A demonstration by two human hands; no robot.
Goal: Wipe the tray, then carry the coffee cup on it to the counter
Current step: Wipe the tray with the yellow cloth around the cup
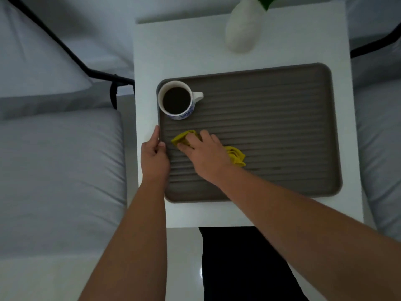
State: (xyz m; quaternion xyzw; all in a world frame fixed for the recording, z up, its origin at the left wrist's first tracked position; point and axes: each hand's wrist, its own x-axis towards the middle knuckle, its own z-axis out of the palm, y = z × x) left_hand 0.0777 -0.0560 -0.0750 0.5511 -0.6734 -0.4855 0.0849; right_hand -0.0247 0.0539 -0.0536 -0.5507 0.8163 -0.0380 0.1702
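A brown ribbed tray (282, 118) lies on a small white table (195, 51). In the tray's far left corner stands a white cup with blue pattern (176, 100), full of dark coffee, handle pointing right. My left hand (154, 155) grips the tray's left rim, thumb on the inside. My right hand (206, 153) presses a crumpled yellow cloth (236, 156) flat onto the tray's near left area, just below the cup. The cloth sticks out on both sides of the hand.
A white vase (244, 29) with a green leaf stands at the table's far edge behind the tray. Grey cushioned seats (60, 170) with a black metal frame (65, 51) flank the table on left and right. Pale floor lies below.
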